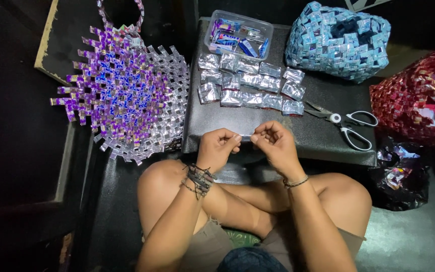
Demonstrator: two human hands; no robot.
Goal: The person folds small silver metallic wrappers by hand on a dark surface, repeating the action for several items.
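A: Head view, go. Hands?

B: Left hand [218,146] and right hand [274,142] were close together over the near edge of the dark board [323,136], fingers curled, both pinching one small silvery strip [245,136] between them. Strip mostly hidden by the fingertips, so its shape was unclear.

A: What sat beyond the hands?

B: Rows of folded silver foil pieces [250,88] on the board, touching each other. Behind them a clear plastic tub [238,33] with blue and purple wrappers inside.

A: Tools?

B: White-handled scissors [347,123] lay on the board, right of the foil rows, blades shut as far as I could tell.

A: Sides?

B: Purple and silver woven mat [127,93] to the left, overlapping the board's left edge. Blue woven bag [338,40] at far right corner, red woven piece [419,100] further right, black plastic bag [401,174] below it.

A: Wrists?

B: Dark cord bracelets on the left, a thin bangle on the right.
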